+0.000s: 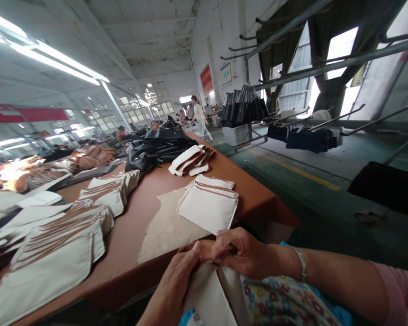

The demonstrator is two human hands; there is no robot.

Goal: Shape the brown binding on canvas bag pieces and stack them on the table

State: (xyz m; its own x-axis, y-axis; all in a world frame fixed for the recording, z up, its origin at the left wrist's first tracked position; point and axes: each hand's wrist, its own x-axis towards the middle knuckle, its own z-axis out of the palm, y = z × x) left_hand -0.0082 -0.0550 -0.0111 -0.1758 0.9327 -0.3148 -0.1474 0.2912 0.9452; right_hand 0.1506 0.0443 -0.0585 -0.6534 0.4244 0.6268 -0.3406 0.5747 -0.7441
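Your left grip (178,274) is closed on the near cream piece (204,292), thumb laid along its brown upper edge. Your right grip (243,251) is pinched narrow on the same edge, fingers curled, just beside the left thumb. The piece sits low in front of you, below the near edge of the brown surface (255,183), with a dark brown-lined seam or opening running down it; which of the two, cannot tell. Floral cloth (282,299) lies beside it, under your right forearm. Bangle (302,265) on your right wrist.

Just beyond your hands: a small stack of cream pieces (207,206), brown edges showing, lying partly on a tan sheet (170,226). Behind that, a folded bundle (187,158) of the same make. To your left, a long overlapping row of cream pieces (57,267) along the surface. Farther back, a heap of black bags (156,147).

Off right, more black bags (243,108) hang from a rack (309,70). In the distance, a person in pale clothing (199,118) stands by the surface's far end.
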